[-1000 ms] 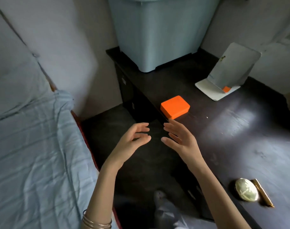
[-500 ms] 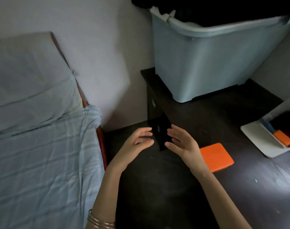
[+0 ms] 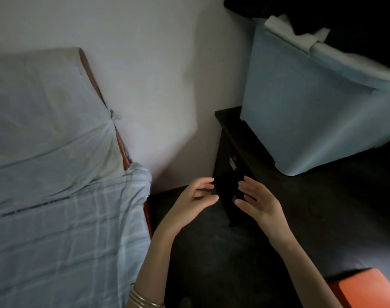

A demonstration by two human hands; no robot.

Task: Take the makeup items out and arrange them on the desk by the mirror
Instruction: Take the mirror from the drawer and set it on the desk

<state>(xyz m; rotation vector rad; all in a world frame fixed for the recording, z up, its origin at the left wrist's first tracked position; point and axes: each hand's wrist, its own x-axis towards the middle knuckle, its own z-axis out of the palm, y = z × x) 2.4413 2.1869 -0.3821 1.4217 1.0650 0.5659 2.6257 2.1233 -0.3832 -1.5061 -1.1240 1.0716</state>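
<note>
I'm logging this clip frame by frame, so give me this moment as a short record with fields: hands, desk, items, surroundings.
left hand: open, holds nothing
right hand: open, holds nothing
desk: dark, drawers at its left end
bin: light blue, on the desk's far end
orange box: on the desk, bottom right
bed: left, pale blue sheet
mirror: not in view

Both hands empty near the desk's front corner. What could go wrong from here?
1. The left hand and right hand reach toward dark drawer fronts; in this dim light a handle may be missed.
2. The orange box sits by the right forearm and could get knocked.
</note>
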